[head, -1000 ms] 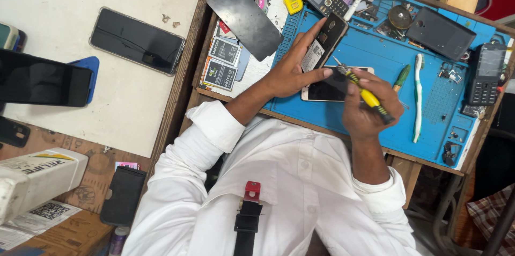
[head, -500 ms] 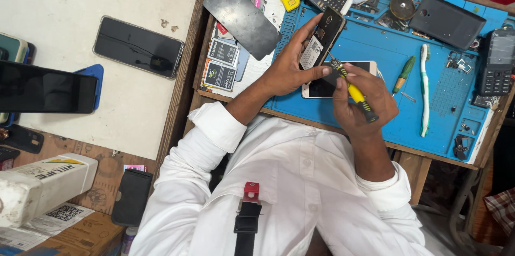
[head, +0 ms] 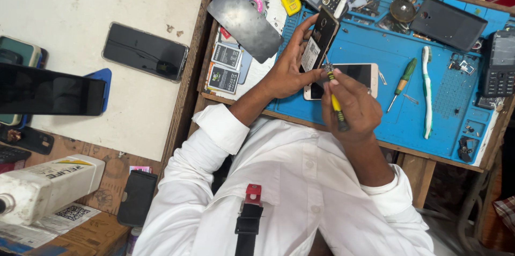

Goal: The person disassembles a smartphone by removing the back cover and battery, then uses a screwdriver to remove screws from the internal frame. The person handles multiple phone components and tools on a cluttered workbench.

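My left hand (head: 287, 68) grips a small black phone (head: 320, 38) with its back off, tilted upright over the blue work mat (head: 413, 122). My right hand (head: 354, 108) holds a yellow-handled screwdriver (head: 335, 100), its tip touching the lower edge of that phone. Under both hands a white smartphone (head: 359, 76) lies flat on the mat. White shirt sleeves cover both arms to the wrists.
On the mat lie a green screwdriver (head: 402, 81), a white toothbrush (head: 426, 92), a black back cover (head: 449, 24) and a keypad phone (head: 498, 65). A dark phone panel (head: 245, 20) and batteries (head: 225, 65) sit left. Black smartphones (head: 145, 52) rest on the white table.
My right hand has swung the screwdriver from a flat slant to nearly upright, tip now at the small phone. The view has shifted slightly left and down.
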